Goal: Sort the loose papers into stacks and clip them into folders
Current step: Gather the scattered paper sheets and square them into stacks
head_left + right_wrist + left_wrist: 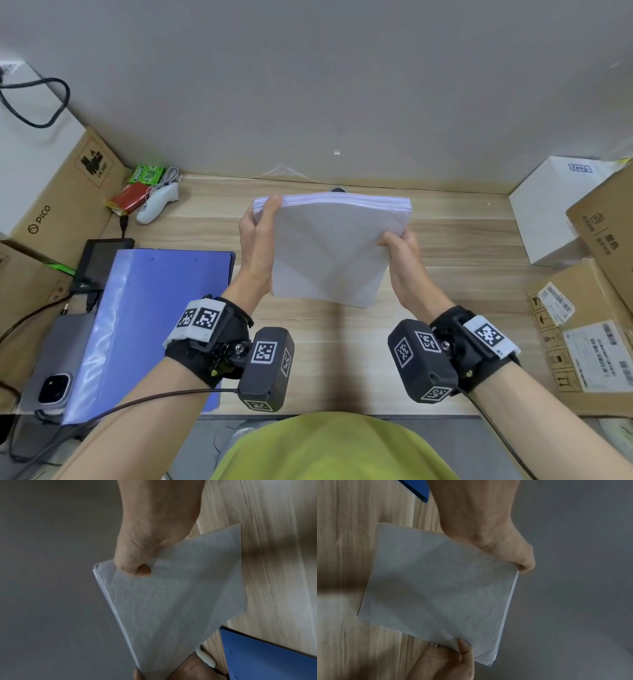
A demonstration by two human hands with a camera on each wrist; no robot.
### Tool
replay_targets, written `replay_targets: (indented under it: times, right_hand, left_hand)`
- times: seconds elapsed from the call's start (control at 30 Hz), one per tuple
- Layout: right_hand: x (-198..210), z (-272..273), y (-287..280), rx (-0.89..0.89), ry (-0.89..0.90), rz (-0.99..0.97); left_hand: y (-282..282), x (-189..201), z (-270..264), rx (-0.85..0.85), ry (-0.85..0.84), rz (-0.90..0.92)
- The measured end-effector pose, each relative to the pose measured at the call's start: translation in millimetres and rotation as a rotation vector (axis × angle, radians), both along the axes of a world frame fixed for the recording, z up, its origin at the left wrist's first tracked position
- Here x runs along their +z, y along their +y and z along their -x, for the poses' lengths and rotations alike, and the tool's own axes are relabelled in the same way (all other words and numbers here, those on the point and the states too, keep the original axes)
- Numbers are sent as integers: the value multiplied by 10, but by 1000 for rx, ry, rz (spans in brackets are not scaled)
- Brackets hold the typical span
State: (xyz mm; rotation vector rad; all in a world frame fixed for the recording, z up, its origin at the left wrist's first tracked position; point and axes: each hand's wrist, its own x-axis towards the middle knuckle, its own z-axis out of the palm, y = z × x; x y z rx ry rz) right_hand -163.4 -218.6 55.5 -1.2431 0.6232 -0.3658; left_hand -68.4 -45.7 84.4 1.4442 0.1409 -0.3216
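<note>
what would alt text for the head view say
Two bare hands, left hand and right hand, grip a thick stack of white paper upright above a light wooden desk. A closed blue plastic folder lies at left.

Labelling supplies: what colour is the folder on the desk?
Blue; the folder shows best in the head view.

Between our hands we see a plain white paper stack [329,246]; left of them, a blue folder [154,318]; below, pale woodgrain desk [462,240].
</note>
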Motion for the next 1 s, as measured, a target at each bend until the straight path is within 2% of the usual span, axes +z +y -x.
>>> replay_targets:
  times: [0.33,0.47,0.7,0.83,0.93,1.0]
  right_hand:
    - [-138,147,-8,77,6,-10]
    - [-167,173,-1,86,4,-37]
    - [-181,135,-18,94,21,-49]
    - [-213,159,-25,109,30,-58]
    - [-246,172,-23,128,31,-54]
    - [-279,171,-24,130,39,-58]
  left_hand:
    - [119,29,-15,-148,-87,-4]
    - [133,-2,-48,-151,-134,0]
    - [154,-6,-87,-158,-83,-2]
    - [207,-39,-113,-230,-81,5]
    - [299,-82,-122,-321,-155,23]
    - [347,-121,-110,-324,-209,29]
